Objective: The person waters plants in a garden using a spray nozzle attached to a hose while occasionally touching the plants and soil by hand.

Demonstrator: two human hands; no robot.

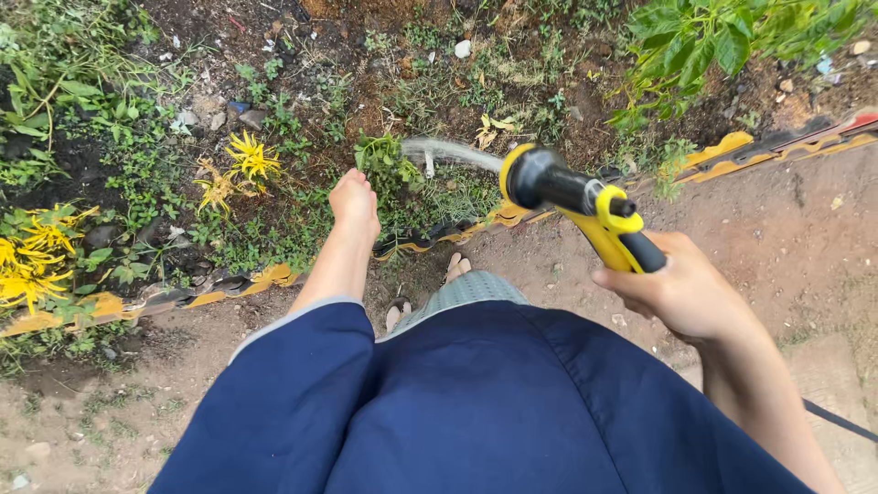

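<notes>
The right hand (681, 293) is closed around the grip of a yellow and black hose spray gun (576, 206), fingers wrapped around the dark handle, with the nozzle pointing away from the body and slightly left. A stream of water (448, 151) leaves the nozzle and arcs toward the garden bed (302, 101) ahead of both hands. The hose (837, 421) trails back past the right wrist, low at the right side.

The left hand (354, 203) hangs out in front, empty, fingers loosely drawn together and pointing down toward the low green weeds (389, 160) just beyond it; it touches nothing. Further left of that hand stand yellow spidery flowers (247, 160), and more yellow blooms (32, 261) sit at the far left edge. A yellow scalloped border edging (265, 274) runs under both hands, dividing the bed from the bare dirt path (796, 247). A leafy green shrub (704, 41) grows ahead of the right hand.

The spray gun looks like rigid plastic, light in itself, though the water-filled hose likely drags on it. Wet plastic can turn slick, so the best hold seems to be the dark handle, where the right hand already sits.
</notes>
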